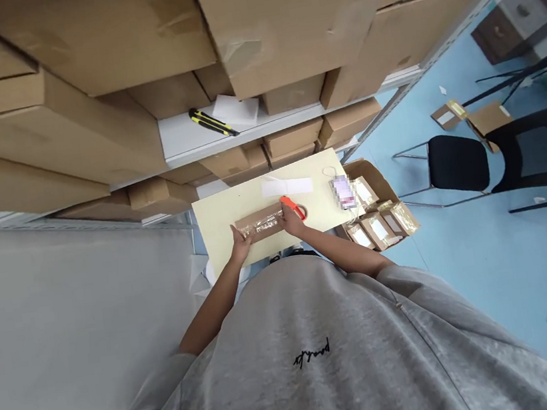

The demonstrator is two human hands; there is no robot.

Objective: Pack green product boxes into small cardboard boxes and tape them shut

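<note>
1. Gripping a brown, tape-wrapped parcel by its left end, the left hand shows in the head view.
2. The right hand is at the parcel's right end, beside a red tape dispenser; I cannot tell which of the 2 its fingers close on.
3. The parcel is over the near part of a cream table, nearer the person than the white paper.

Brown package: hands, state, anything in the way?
Left hand gripping left end of brown package. Right hand at its right end, by red tape dispenser, grip unclear. Shiny tape along package. White paper beyond, not over it.
</note>
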